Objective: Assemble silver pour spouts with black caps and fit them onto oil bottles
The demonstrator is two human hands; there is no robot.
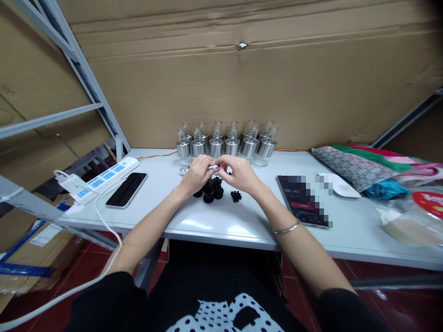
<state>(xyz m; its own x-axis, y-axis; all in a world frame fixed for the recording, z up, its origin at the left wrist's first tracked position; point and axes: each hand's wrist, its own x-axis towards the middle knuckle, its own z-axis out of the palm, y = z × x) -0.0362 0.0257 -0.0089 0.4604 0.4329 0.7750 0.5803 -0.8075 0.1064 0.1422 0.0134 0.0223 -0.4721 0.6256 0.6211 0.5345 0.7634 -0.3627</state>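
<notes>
Metal piece: small and silvery, pinched between both hands above the tabletop, just over the black caps.
Power strip: lay at the far left edge, a dark phone beside it.
Left hand: fingers curled tight around the metal piece.
Black caps: clustered under the hands, smaller black rings just right.
Right hand: fingers pinched the same piece.
Metal canisters: stood in rows behind.
</notes>
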